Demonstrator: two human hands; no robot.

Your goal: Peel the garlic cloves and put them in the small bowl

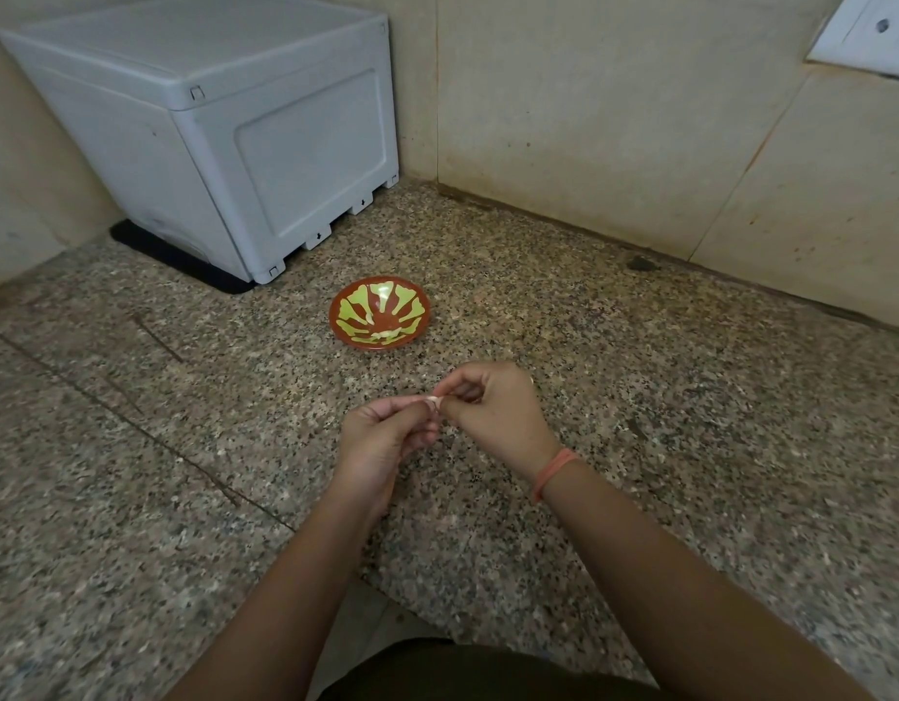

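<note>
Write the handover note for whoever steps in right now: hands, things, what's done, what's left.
Left hand: pinches one end of a garlic clove, held above the counter.
Right hand: pinches the other end of the same clove.
Small bowl: on the counter beyond the hands, untouched.
Done: pale pieces lie in the bowl, probably peeled cloves; too small to be sure.
Left: finish peeling this clove and drop it in the bowl. No other cloves in view.
</note>
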